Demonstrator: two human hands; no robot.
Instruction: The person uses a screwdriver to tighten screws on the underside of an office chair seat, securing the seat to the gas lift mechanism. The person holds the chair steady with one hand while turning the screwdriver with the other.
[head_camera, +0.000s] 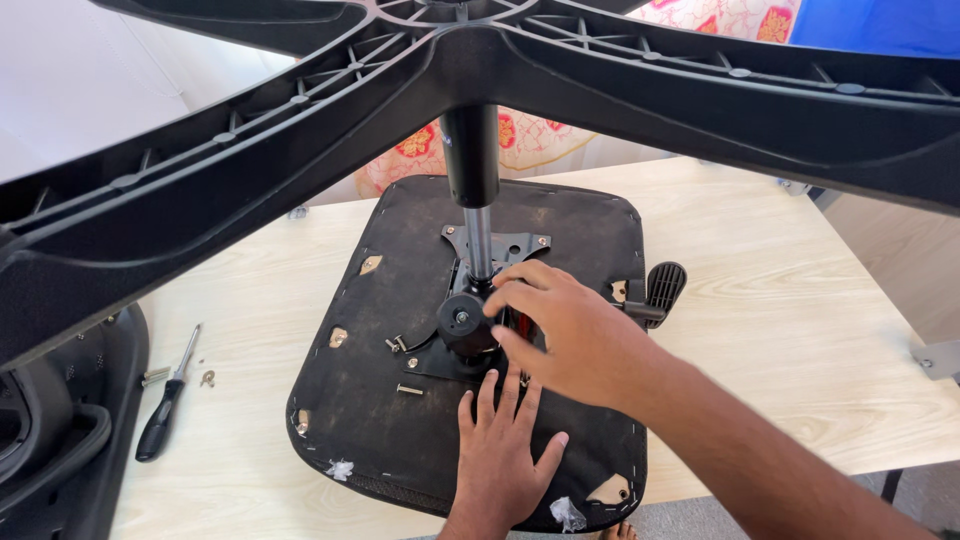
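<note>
**Upturned office chair on a pale wooden table**

Overhead and closest to the lens, the black ribbed plastic star base (250, 130) spreads its arms across the top of the view, held up on a gas-lift column (472, 190), black above and chromed below. At far left, part of a black plastic chair back (60, 440) lies beside a black-handled screwdriver (165, 400) on the light wood-grain table (800, 300), with a small metal fitting next to it. The seat (400, 400) lies underside up in the middle, covered in dusty black fabric stapled round the edge; loose screws (398, 345) rest on it near the metal tilt mechanism (470, 330). The left hand (505, 450) presses flat on the fabric, fingers spread, gripping nothing. The right hand (565, 335) comes in from the right, fingers loosely curled and half open against the mechanism's round black knob, not clearly closed on it. Further right, a ribbed black lever paddle (663, 285) juts from the seat's edge
</note>
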